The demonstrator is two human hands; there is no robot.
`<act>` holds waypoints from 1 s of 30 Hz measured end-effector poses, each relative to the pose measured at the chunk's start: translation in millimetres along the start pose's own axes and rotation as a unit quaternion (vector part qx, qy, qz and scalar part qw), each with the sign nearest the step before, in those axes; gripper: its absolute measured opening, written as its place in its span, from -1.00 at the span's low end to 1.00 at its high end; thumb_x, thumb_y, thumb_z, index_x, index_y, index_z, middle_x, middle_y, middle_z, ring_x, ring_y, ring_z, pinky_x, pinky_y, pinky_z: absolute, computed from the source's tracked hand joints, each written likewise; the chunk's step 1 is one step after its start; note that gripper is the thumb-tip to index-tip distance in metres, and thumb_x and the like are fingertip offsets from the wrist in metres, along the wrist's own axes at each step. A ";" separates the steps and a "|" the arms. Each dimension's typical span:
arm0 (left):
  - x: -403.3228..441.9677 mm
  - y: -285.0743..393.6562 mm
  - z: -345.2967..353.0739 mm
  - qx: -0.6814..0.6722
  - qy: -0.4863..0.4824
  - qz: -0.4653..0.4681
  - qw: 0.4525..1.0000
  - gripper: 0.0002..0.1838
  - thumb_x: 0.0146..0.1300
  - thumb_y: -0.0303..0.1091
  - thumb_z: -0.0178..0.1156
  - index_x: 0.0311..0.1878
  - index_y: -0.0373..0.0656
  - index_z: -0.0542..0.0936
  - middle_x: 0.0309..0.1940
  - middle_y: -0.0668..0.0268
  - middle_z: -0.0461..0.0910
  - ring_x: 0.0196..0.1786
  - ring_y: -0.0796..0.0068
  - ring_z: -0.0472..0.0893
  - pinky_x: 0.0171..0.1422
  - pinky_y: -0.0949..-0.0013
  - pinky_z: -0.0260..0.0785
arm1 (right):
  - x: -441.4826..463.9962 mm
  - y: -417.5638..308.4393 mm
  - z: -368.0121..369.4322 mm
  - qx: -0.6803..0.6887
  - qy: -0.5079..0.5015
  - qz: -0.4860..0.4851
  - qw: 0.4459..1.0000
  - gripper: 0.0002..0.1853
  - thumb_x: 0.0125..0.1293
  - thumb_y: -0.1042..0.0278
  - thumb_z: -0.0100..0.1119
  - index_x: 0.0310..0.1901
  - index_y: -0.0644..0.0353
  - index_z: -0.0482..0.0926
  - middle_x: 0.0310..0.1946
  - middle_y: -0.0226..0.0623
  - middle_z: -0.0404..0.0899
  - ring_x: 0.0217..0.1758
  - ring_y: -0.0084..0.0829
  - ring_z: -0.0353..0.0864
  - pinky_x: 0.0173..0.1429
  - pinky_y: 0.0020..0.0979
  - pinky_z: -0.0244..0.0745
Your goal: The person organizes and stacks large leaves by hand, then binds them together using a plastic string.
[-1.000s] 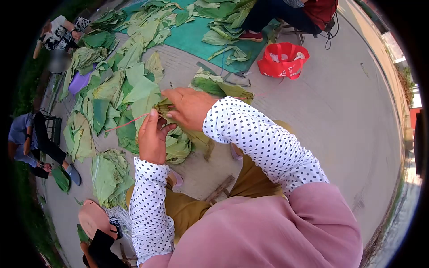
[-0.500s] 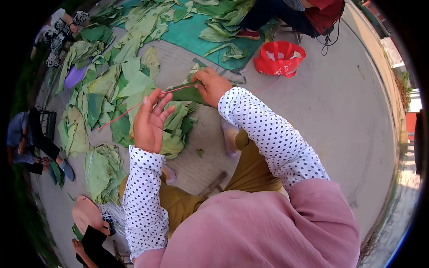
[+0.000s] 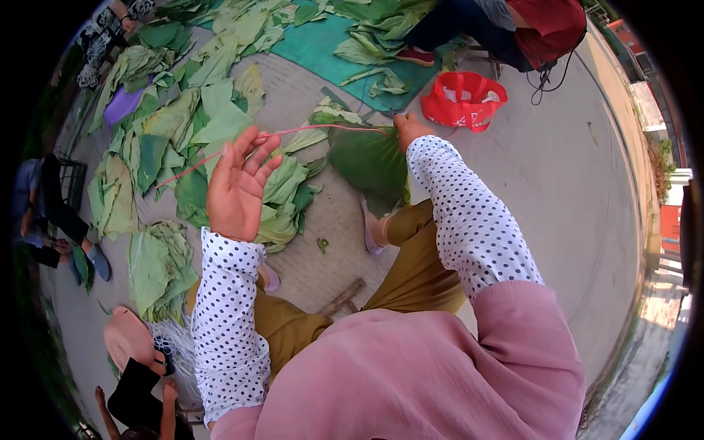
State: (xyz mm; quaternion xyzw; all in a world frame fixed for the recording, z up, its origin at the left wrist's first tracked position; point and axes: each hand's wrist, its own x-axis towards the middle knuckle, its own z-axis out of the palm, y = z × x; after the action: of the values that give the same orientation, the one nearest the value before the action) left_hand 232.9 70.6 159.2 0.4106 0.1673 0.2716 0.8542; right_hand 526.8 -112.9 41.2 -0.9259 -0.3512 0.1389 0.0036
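A pink string (image 3: 323,126) runs between my two hands, and its loose end trails down to the left over the leaves. My left hand (image 3: 240,187) has its palm up, with the string pinched at the thumb and the other fingers partly spread. At the right, my right hand (image 3: 412,130) is closed on the string beside the top of a dark green leaf bundle (image 3: 369,165), which hangs below it. Paler green leaves (image 3: 282,194) lie on the ground under and between my hands.
Many leaves (image 3: 172,125) cover the ground at the left. A red bag (image 3: 463,99) stands beyond my right hand, near a seated person (image 3: 469,29) and a green mat (image 3: 315,55). Other people sit at the left, and a leaf stack (image 3: 160,268) lies by my left sleeve.
My hands have come apart, the right one moving right. The string is now stretched between them, and the dark green bundle has come into view below my right hand.
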 end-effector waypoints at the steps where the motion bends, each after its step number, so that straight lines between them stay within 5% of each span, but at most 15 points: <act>1: -0.4 0.5 -1.2 0.001 -0.004 -0.005 1.000 -0.43 0.49 -0.06 -0.20 0.27 -0.41 0.33 0.17 0.09 0.41 0.28 0.19 0.40 0.30 0.20 0.30 | 0.0 3.6 -5.2 0.007 0.001 0.017 1.000 -0.64 0.27 0.42 0.08 0.12 0.05 0.40 0.17 -0.04 0.36 0.19 -0.01 0.48 0.22 -0.12 0.42; 8: -1.7 0.5 0.0 0.001 0.012 -0.014 1.000 -0.43 0.50 -0.06 -0.21 0.26 -0.42 0.34 0.15 0.09 0.40 0.26 0.18 0.41 0.29 0.19 0.30 | 17.0 33.3 -11.7 -0.003 -0.007 0.076 0.997 -0.62 0.27 0.35 0.14 0.13 0.04 0.43 0.22 -0.07 0.34 0.24 -0.05 0.45 0.28 -0.13 0.37; 12: -6.2 -7.9 -4.1 0.010 0.007 -0.037 0.999 -0.42 0.49 -0.06 -0.19 0.28 -0.41 0.32 0.19 0.08 0.40 0.31 0.17 0.36 0.33 0.20 0.28 | 8.2 7.2 -20.7 -0.101 0.012 0.015 0.995 -0.53 0.27 0.33 0.15 0.23 -0.03 0.41 0.28 -0.19 0.32 0.31 -0.08 0.36 0.33 -0.16 0.31; 15: -1.6 -8.2 4.2 -0.001 0.009 -0.024 1.000 -0.44 0.49 -0.07 -0.19 0.28 -0.41 0.31 0.18 0.09 0.39 0.32 0.17 0.35 0.34 0.19 0.26 | 17.8 -31.0 -18.0 0.108 0.116 -0.130 0.979 -0.58 0.30 0.42 0.00 0.20 0.00 0.47 0.22 -0.16 0.41 0.26 -0.17 0.41 0.30 -0.23 0.33; 19: -0.5 -10.0 6.1 0.005 0.009 -0.018 1.000 -0.44 0.49 -0.07 -0.19 0.28 -0.40 0.31 0.19 0.10 0.38 0.32 0.17 0.35 0.33 0.18 0.26 | -30.9 -100.4 -73.6 0.333 0.180 -0.306 0.873 -0.64 0.34 0.45 0.00 0.16 0.15 0.47 0.03 -0.08 0.56 0.07 -0.15 0.56 0.16 -0.31 0.45; 24: -3.3 -18.1 5.6 -0.022 -0.055 -0.058 0.997 -0.45 0.50 -0.07 -0.20 0.29 -0.38 0.31 0.23 0.09 0.38 0.31 0.20 0.36 0.33 0.17 0.24 | -72.4 -142.7 -96.0 0.335 0.134 -0.411 0.837 -0.74 0.32 0.40 0.12 0.02 0.23 0.53 -0.10 -0.11 0.60 -0.07 -0.20 0.62 0.01 -0.33 0.50; 26: -11.9 -24.7 5.4 -0.007 -0.047 -0.055 0.997 -0.45 0.50 -0.07 -0.21 0.29 -0.37 0.32 0.24 0.09 0.37 0.31 0.21 0.36 0.34 0.16 0.24 | -67.5 -142.1 -88.5 0.275 0.070 -0.374 0.883 -0.80 0.30 0.38 0.14 -0.08 0.24 0.55 -0.20 -0.10 0.61 -0.13 -0.18 0.63 -0.06 -0.31 0.50; 30: -22.0 -37.8 -14.0 0.005 -0.070 -0.072 0.995 -0.46 0.50 -0.07 -0.21 0.29 -0.34 0.33 0.27 0.08 0.36 0.31 0.25 0.37 0.33 0.16 0.24 | -68.7 -147.1 -88.1 0.297 -0.017 -0.371 0.880 -0.85 0.29 0.40 0.13 -0.16 0.25 0.55 -0.29 -0.07 0.59 -0.21 -0.10 0.61 -0.12 -0.26 0.48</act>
State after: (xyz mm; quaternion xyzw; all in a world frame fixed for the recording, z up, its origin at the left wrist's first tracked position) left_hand 220.6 46.4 122.2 0.4200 0.1377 0.1787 0.8791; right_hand 405.1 -38.8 158.7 -0.6810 -0.6113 0.2411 0.3231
